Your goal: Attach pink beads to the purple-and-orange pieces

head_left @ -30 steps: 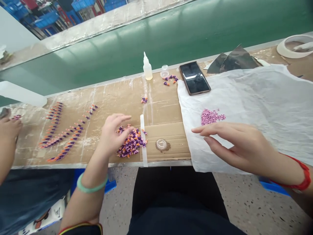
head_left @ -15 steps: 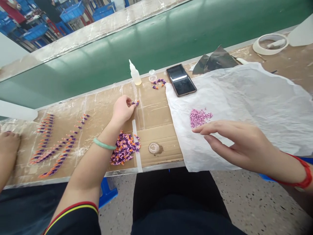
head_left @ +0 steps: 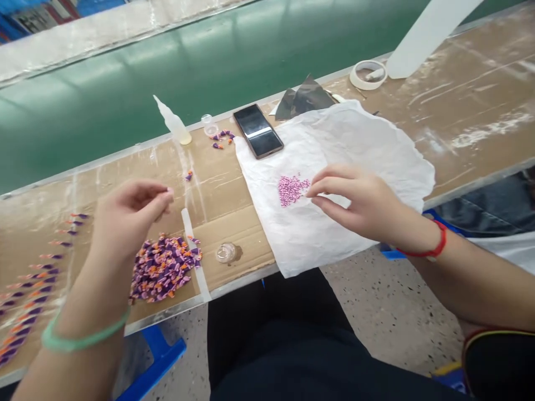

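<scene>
My left hand (head_left: 136, 214) is raised over the cardboard, left of the pile of small purple, orange and pink pieces (head_left: 165, 267). Its thumb and forefinger press together, and a tiny pale-pink spot shows at the tips; what it is I cannot make out. Over the white cloth (head_left: 288, 250), my right hand (head_left: 349, 200) has its thumb and forefinger tips nearly together at the edge of a heap of tiny pink bits (head_left: 290, 190). Anything between those tips is too small to name. One purple-and-orange piece (head_left: 189, 175) lies alone on the cardboard.
A squeeze bottle (head_left: 178, 129), a clear cap (head_left: 209, 125) and a phone (head_left: 258, 131) line the back. A small round glass pot (head_left: 226, 253) stands near the front edge. Rows of purple-orange pieces (head_left: 31, 317) lie left. A tape roll (head_left: 368, 75) sits back right.
My left hand has drawn back from the lone piece, which stays on the cardboard. My right hand's fingertips have closed together beside the pink bits. The view has swung to the right.
</scene>
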Demonstrator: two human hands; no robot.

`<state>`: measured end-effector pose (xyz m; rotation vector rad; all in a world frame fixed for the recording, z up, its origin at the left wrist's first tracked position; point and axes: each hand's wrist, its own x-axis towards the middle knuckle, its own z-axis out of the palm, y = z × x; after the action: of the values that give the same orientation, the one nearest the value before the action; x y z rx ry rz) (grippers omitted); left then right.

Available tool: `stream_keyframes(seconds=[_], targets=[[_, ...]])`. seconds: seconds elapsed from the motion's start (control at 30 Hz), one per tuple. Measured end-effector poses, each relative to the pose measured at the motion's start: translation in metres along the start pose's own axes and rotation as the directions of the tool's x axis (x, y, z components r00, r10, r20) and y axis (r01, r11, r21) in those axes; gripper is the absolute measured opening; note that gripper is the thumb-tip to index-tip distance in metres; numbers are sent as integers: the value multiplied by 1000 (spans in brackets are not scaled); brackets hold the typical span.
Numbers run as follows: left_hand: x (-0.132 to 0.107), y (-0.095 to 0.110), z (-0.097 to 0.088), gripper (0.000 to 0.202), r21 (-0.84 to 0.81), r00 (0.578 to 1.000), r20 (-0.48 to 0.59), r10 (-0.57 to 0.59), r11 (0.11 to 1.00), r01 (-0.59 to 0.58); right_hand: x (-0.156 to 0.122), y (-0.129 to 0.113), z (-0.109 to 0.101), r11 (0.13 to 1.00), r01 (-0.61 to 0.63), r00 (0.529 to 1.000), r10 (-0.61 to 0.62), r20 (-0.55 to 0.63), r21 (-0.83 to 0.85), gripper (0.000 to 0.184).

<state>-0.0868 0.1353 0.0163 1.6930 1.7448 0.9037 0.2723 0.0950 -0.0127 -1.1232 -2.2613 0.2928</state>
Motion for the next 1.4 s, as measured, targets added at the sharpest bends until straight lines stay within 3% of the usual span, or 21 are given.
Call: stream_keyframes(seconds=[0.17, 0.23, 0.33, 0.47, 0.67, 0.87, 1.0, 1.1, 1.27, 1.4], targets=[[-86, 14, -8, 15, -363, 971, 164, -172, 905, 222, 3, 18, 24, 998, -41, 988, 48, 149, -53, 11], [-112, 15, -2, 12, -472, 956, 261, -136, 846, 249, 6, 19, 34, 998, -29, 987, 38, 159, -56, 10], [-132, 7, 9, 7, -554, 916, 400, 16, 801, 228, 10, 19, 42, 998, -15, 986, 25, 165, -63, 11], [-143, -7, 23, 6, -602, 859, 501, 104, 755, 260, 13, 20, 46, 997, -25, 984, 38, 176, -74, 15], [-153, -7, 43, 16, -619, 857, 510, 73, 723, 307, 15, 19, 49, 994, -26, 977, 47, 207, -104, 19], [-150, 10, 67, 31, -613, 848, 527, -59, 664, 427, 15, 14, 52, 987, 9, 978, 25, 209, -161, 18], [-143, 24, 90, 30, -688, 873, 477, -107, 572, 446, 8, -11, 41, 989, -42, 989, 21, 148, 139, 13], [-139, 34, 105, 44, -759, 901, 427, -74, 513, 401, 4, -40, 32, 945, -15, 998, -4, 58, 326, 11], [-144, 43, 112, 44, -822, 919, 391, -45, 433, 371, 1, -69, 32, 947, 131, 990, -107, -96, 294, 13], [-150, 47, 108, 42, -819, 876, 469, -113, 316, 480, -1, -70, 34, 950, 200, 972, -161, -174, 241, 13]])
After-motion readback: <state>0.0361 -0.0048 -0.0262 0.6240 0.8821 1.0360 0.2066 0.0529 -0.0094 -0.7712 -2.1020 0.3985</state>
